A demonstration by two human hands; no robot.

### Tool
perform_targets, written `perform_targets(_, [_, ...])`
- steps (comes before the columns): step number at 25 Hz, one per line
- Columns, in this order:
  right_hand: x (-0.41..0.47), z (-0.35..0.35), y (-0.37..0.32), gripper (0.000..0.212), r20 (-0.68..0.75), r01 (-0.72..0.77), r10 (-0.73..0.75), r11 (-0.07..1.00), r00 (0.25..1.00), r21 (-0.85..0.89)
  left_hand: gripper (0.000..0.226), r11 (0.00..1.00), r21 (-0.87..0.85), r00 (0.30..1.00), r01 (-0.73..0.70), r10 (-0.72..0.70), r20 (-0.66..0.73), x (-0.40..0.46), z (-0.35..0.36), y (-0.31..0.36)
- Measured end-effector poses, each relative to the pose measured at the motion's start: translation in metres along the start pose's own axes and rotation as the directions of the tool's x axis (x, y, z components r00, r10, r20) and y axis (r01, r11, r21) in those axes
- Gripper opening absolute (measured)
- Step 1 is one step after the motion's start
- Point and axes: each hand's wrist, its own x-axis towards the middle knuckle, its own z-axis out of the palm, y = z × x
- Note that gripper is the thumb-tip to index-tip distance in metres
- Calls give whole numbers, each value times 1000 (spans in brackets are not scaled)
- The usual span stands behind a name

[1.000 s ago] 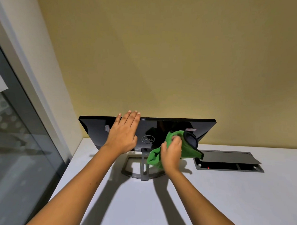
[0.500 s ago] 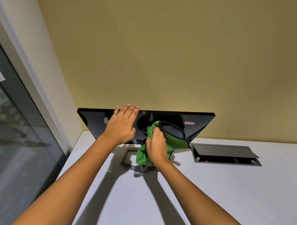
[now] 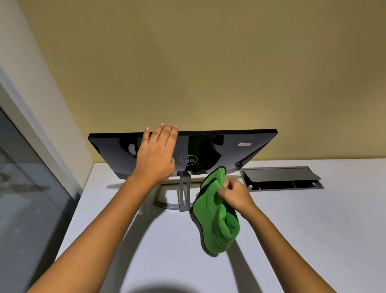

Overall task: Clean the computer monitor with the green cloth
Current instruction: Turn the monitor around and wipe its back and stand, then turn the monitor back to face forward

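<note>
Green cloth (image 3: 217,218) hanging from right hand (image 3: 236,193), fingers pinching it | left hand (image 3: 156,155) lying flat, fingers extended, on monitor (image 3: 211,151) back | white desk (image 3: 294,228) underneath

Showing 1 Dell monitor (image 3: 209,151) w/ 1 stand (image 3: 184,194), 1 green cloth (image 3: 215,222), 1 desk cable box (image 3: 281,179), 1 white desk (image 3: 316,229), and 2 hands: left hand (image 3: 157,154), right hand (image 3: 235,193).
</note>
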Motion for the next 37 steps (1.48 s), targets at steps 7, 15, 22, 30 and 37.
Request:
perform_targets(7, [7, -22, 62, 31, -64, -278, 274, 959, 960, -59, 76, 1000, 7, 999, 9, -8, -52, 2, 10, -1])
perform_targets(15, [8, -40, 158, 12, -137, -448, 427, 871, 894, -202, 78, 999, 26, 998, 39, -37, -58, 3, 12, 3])
perform_targets(22, [4, -12, 184, 31, 135, -160, 262, 847, 956, -507, 74, 995, 24, 994, 97, -95, -59, 4, 11, 10])
perform_targets(30, [38, -48, 106, 36, 400, 93, 219, 772, 890, -629, 72, 992, 36, 990, 122, -120, -68, 3, 12, 13])
perform_targets(37, [28, -121, -72, 20, 6, 595, -604, 785, 797, -172, 67, 989, -11, 988, 147, -147, -39, 4, 6, 16])
